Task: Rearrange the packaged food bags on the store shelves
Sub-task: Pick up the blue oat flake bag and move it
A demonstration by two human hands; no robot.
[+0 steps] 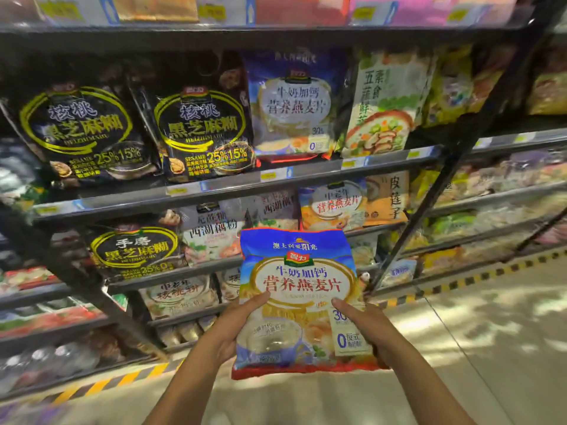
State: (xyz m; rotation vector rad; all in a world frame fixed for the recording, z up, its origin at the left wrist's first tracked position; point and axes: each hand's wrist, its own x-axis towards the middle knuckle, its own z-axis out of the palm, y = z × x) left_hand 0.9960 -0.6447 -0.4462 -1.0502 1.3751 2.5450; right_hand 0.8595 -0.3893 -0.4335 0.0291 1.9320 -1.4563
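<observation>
- Status: I hold the oat bag (299, 302) upright at lower centre of the frame, its face toward me, in front of the shelving and clear of it.
- Grip: my left hand (236, 326) clasps the bag's left side and my right hand (368, 329) its right side. Each thumb lies on the printed face. The other fingers wrap behind the bag and are hidden, so I cannot tell how deep they reach.
- Likely slot (my judgement): a matching bag (291, 102) stands at upper centre on the shelf (233, 184), between a sesame bag (202, 127) and a vegetable bag (383, 102).
- Hazard, slip: the film looks glossy and both hands sit on the lower half, so the top is unsupported. Tilting the bag on the lift could shift the contents, fold the top over my thumbs and drop the bag to the floor (460, 348).
- Hazard, knock-over: the slot looks tightly flanked. Pushing in at an angle could tip the sesame bag or the vegetable bag forward off the shelf.
- Hazard, snag: the bottom seam could catch on the front of that shelf and scrape a price tag loose.
- Hazard, wrong row: an orange oat bag (334, 204) with a similar label stands at centre right, one level down. A quick glance could send my bag there.
- Hazard, crush: squeezing harder to stop a slip could break the flakes or strain a seam.
</observation>
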